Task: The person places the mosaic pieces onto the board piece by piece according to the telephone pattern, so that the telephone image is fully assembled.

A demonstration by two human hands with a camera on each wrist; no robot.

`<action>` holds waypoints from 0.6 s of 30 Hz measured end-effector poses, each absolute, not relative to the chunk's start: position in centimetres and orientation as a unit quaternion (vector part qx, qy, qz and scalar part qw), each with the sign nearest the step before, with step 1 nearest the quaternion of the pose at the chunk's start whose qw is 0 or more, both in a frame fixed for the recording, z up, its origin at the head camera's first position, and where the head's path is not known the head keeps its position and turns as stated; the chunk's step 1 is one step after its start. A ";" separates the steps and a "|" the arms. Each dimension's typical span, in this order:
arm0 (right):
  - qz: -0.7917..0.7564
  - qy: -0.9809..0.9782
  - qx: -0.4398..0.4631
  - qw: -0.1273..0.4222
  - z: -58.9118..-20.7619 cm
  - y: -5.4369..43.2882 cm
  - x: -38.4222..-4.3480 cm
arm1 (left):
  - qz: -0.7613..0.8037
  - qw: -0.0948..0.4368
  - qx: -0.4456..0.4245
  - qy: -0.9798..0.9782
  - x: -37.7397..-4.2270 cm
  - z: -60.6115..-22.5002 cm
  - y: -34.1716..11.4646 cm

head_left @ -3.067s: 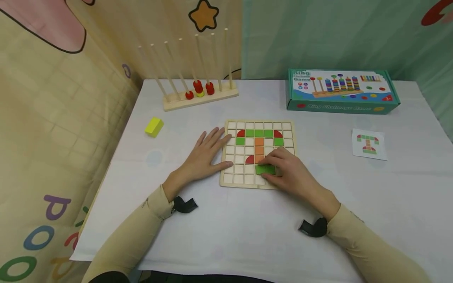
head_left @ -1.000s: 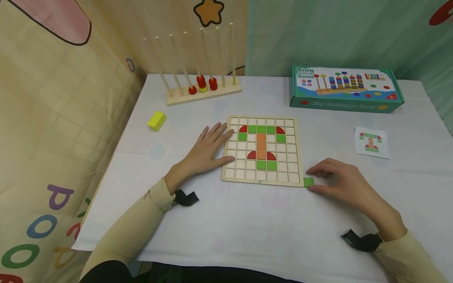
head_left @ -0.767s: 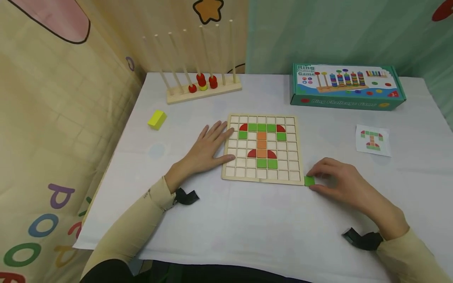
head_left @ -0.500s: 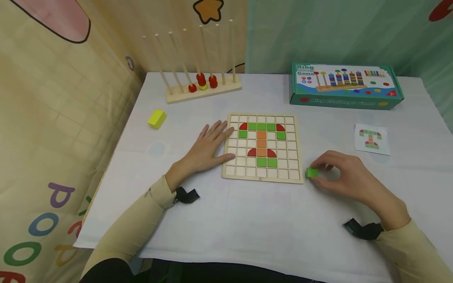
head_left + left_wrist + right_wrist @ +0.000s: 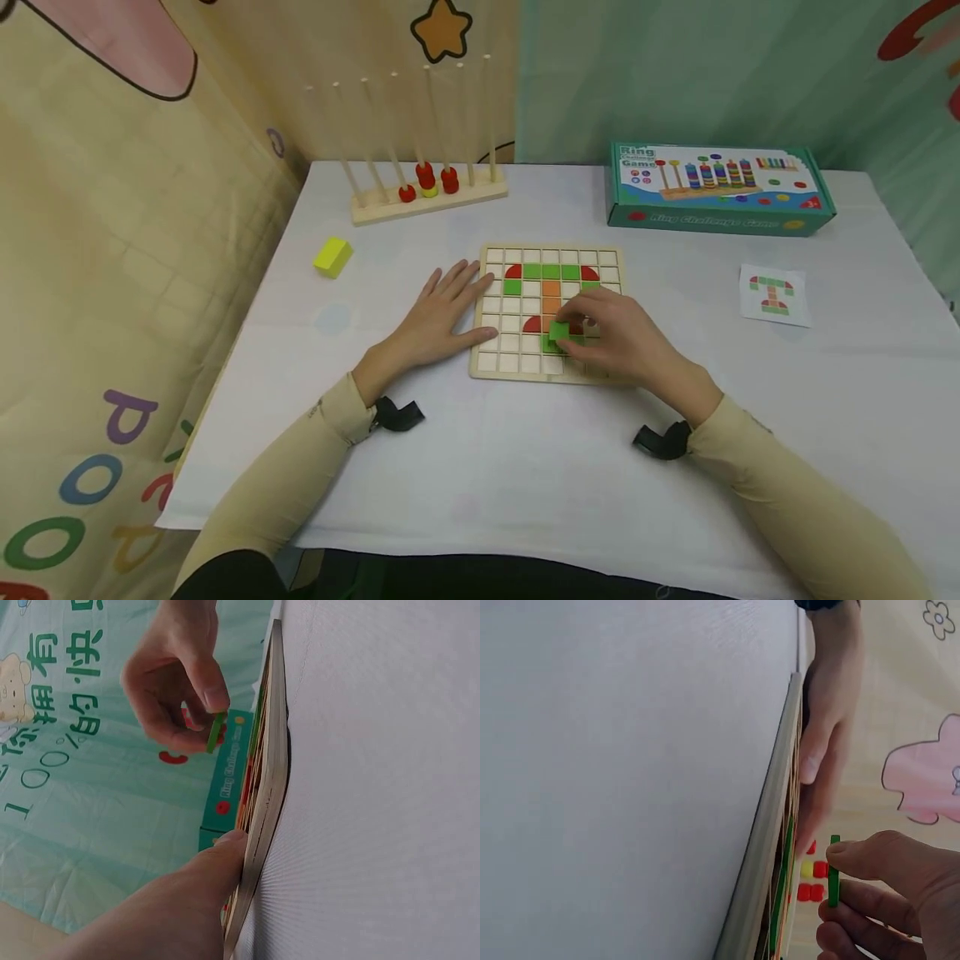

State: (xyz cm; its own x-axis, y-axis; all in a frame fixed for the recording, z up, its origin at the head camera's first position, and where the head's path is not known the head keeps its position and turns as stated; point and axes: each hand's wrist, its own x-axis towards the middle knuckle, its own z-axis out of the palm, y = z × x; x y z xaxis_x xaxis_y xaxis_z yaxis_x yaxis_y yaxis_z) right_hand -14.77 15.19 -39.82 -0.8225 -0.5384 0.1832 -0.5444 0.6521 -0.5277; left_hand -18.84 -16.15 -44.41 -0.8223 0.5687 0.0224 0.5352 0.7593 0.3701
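Note:
My left hand (image 5: 431, 329) lies flat with fingers spread, its fingertips and thumb on the left edge of the wooden grid board (image 5: 510, 362). Between thumb and fingers, my right hand (image 5: 630, 343) pinches a green square tile (image 5: 558, 331) over the board's lower middle. Both wrist views show this thin green tile (image 5: 216, 733) (image 5: 834, 870) held clear of the board surface. Red quarter-round, green and orange tiles sit in the board's cells as a T-like figure. The right hand covers some of the lower right cells.
A pattern card (image 5: 775, 297) lies right of the board. Behind stand a green Ring Challenge Game box (image 5: 720, 218) and a peg rack (image 5: 450, 200) with red and yellow beads. A yellow block (image 5: 332, 257) is at the left.
My right hand took a green tile from the table beside the board's lower right corner, lifted it and carried it left over the board. The left hand stayed put.

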 end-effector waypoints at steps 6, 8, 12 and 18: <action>0.281 -0.906 0.318 0.005 -40.8 13.2 -15.1 | 0.174 0.046 0.297 0.938 -19.1 -44.6 -15.7; 0.282 -0.902 0.326 0.003 -41.0 12.9 -15.2 | 0.172 0.047 0.297 0.938 -19.1 -44.6 -15.7; 0.290 -0.894 0.342 0.003 -41.4 12.5 -15.2 | 0.172 0.050 0.296 0.938 -19.0 -44.5 -15.8; 0.315 -0.878 0.361 0.014 -41.8 12.1 -15.3 | 0.175 0.051 0.293 0.939 -18.9 -44.3 -16.2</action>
